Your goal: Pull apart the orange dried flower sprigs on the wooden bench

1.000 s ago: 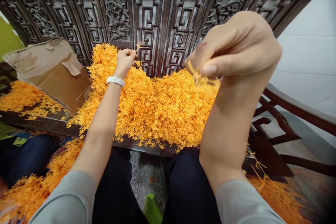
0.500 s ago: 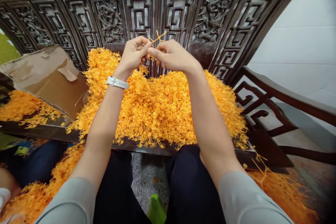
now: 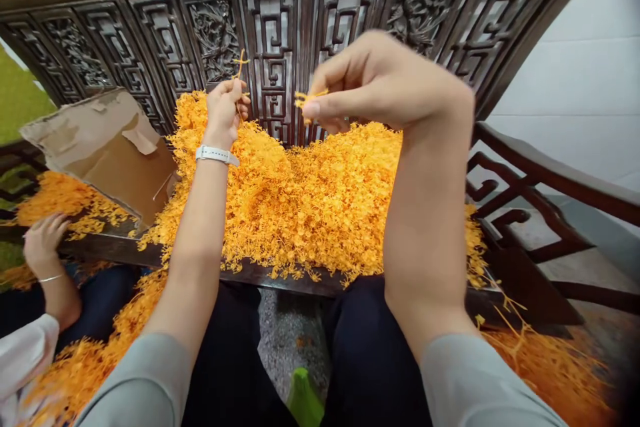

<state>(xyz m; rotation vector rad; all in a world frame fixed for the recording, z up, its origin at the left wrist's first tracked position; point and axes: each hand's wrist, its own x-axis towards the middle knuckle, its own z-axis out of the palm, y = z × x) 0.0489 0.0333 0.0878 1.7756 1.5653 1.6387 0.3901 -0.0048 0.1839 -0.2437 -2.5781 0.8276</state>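
Above orange heap [image 3: 320, 207] on bench [image 3: 295, 283] | left hand [image 3: 223, 109] pinches branched sprig [image 3: 241, 67] upright, likely leaving tips clear | right hand [image 3: 375, 90] pinches orange bits [image 3: 301, 100], apart | cardboard [image 3: 120, 160] stands left of heap, perhaps as divider

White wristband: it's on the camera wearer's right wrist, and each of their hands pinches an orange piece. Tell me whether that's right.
The wrist is wrong: the head view shows the white wristband on the left wrist. The rest stands: the left hand and the right hand each pinch an orange piece.
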